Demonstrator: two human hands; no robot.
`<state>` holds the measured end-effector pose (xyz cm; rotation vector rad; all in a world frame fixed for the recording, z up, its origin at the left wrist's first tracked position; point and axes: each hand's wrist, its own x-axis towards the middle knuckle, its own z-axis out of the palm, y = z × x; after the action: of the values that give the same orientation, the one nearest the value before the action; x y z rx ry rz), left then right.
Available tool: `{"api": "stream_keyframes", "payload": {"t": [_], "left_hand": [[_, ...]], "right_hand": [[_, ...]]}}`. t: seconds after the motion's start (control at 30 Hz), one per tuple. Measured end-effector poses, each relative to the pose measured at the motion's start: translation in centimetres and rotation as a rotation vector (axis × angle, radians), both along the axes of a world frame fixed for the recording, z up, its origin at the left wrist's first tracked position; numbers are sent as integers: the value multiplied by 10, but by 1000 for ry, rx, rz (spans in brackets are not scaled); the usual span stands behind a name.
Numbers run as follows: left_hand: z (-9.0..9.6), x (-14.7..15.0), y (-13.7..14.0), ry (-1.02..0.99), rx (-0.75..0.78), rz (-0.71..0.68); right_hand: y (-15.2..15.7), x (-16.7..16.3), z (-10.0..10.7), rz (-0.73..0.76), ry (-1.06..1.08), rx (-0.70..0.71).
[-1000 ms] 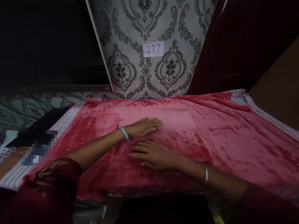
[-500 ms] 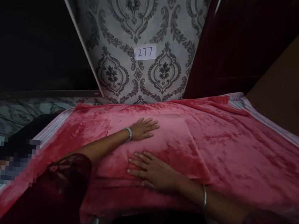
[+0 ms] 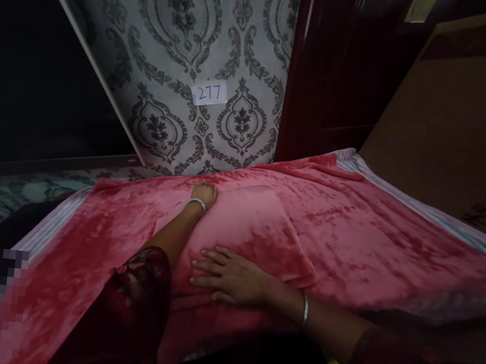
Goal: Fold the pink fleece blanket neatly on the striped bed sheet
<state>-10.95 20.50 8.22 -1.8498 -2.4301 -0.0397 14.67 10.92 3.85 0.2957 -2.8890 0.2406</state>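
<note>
A flat rectangular piece of pink plush cloth (image 3: pixel 248 217) lies on a larger red-pink plush blanket (image 3: pixel 349 245). At the cloth's far left corner, my left hand (image 3: pixel 204 194) is closed with curled fingers on its edge; the fingertips are partly hidden. My right hand (image 3: pixel 237 277) rests open on the near part of the cloth, palm down, its fingers spread and pointing left. Each wrist wears a silver bangle. Low folds run across the plush fabric near my right hand.
Behind the blanket stands a patterned grey wall (image 3: pixel 249 43) with a paper label (image 3: pixel 209 92) reading 277. A dark red door-like panel (image 3: pixel 322 86) and a brown board (image 3: pixel 453 123) are to the right. A large black panel (image 3: pixel 42 68) leans at the left.
My left hand has moved from lying flat on the cloth to its far left corner, and its fingers have curled. My right hand stays flat. The view has shifted right.
</note>
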Motion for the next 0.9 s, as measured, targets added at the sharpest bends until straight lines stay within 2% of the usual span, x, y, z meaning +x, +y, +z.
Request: {"api": "stream_keyframes", "payload": {"t": [0.1,0.17,0.27,0.33,0.37,0.43,0.53,0.7,0.83,0.9], "left_hand": [[15,10,-7,29,60,-63],[22,24,-13,1,82,-184],[25,59,-26,-172,85,-542],[22,87,-39,-285,12,-810],[20,101,-44,-309,-47,-914],[13,123,-52,-316,-152,-1035],[1,137,-48,-265,-229,-1072],[-13,126,-3,-131,-245,-1044],[-14,110,40,-132,-211,-833],[-14,102,61,-180,-242,-713]], "right_hand": [[-1,-2,0,-1,13,35],[-1,-1,5,6,21,58],[4,13,19,-4,48,55],[13,31,25,-41,60,27],[19,41,25,-70,54,10],[30,60,21,-130,20,-19],[41,78,8,-186,-38,-30],[43,81,-5,-196,-69,-63],[45,81,-5,-177,-79,-112],[46,82,-5,-175,-80,-127]]}}
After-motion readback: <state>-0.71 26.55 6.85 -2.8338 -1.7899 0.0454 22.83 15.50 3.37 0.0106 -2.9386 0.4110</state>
